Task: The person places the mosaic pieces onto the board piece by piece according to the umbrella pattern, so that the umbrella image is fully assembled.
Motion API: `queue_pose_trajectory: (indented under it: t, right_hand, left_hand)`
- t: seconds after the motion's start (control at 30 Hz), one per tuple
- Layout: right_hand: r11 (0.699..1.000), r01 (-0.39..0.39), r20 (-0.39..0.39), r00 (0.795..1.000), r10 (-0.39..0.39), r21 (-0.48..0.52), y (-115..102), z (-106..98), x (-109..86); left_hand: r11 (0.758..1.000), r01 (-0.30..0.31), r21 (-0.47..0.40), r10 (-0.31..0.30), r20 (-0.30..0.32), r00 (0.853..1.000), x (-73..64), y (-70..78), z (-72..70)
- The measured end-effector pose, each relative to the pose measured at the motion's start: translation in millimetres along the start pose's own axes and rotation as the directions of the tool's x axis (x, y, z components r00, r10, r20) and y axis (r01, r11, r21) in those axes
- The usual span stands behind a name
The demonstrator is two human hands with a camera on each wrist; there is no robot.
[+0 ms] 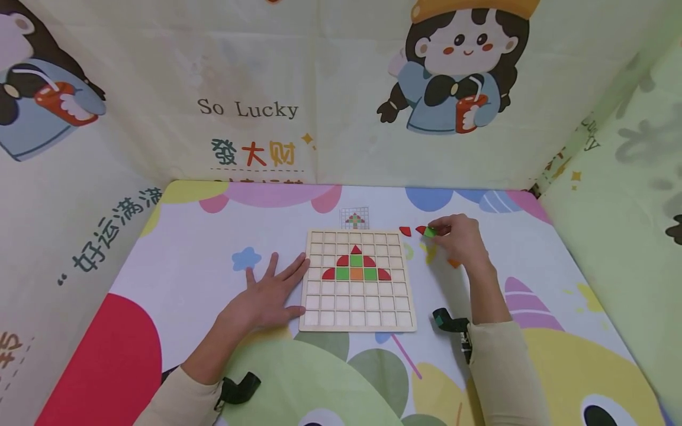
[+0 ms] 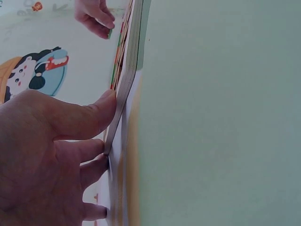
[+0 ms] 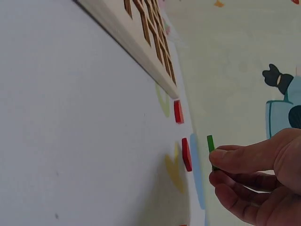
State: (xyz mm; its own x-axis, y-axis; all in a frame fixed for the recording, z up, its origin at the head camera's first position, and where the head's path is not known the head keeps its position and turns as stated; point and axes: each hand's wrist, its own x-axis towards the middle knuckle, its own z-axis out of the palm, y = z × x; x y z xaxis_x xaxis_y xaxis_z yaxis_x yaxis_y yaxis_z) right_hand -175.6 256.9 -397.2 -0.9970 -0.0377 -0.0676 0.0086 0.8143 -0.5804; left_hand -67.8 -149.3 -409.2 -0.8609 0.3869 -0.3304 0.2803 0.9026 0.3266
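A square wooden grid board (image 1: 357, 329) lies on the table. Red, green and one orange tile (image 1: 356, 273) form a stepped triangle in its cells, with a pointed red tile (image 1: 356, 250) on top. My left hand (image 1: 266, 299) lies with fingers spread, its thumb and fingertips touching the board's left edge. Beyond the board's upper right corner, my right hand (image 1: 462, 239) pinches a green tile (image 3: 210, 142) between thumb and fingers, held above the table in the right wrist view. Two curved red tiles, one (image 1: 405, 231) nearer the board and one (image 1: 420, 229) beside the hand, lie there.
A small printed card (image 1: 346, 211) with a similar coloured pattern sits behind the board. An orange piece (image 1: 454, 263) shows under my right forearm, partly hidden. A patterned cloth (image 1: 202, 278) covers the table, and printed sheets (image 1: 341, 71) hang around it.
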Motion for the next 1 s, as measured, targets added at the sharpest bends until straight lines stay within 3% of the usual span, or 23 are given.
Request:
queue_pose_trajectory:
  t: [0.13,0.5,0.77,1.0]
  right_hand:
    - [0.998,0.055,0.005,0.998,-0.055,0.011,-13.1,3.1,-6.7]
    - [0.994,0.109,0.067,0.992,-0.110,0.026,-44.8,18.0,-24.8]
    - [0.978,0.206,0.107,0.972,-0.207,0.022,-64.9,29.8,-37.5]
    - [0.968,0.243,0.156,0.955,-0.250,0.063,-77.1,38.1,-46.1]
  left_hand:
    - [1.000,-0.005,-0.003,0.005,0.001,1.000,-0.2,0.4,-0.8]
    - [1.000,-0.003,0.004,0.003,0.000,1.000,0.7,-0.4,0.9]
    - [1.000,-0.009,0.000,0.009,-0.008,1.000,0.8,-1.7,1.0]
    - [1.000,-0.007,0.004,0.007,-0.004,1.000,1.0,-1.2,1.7]
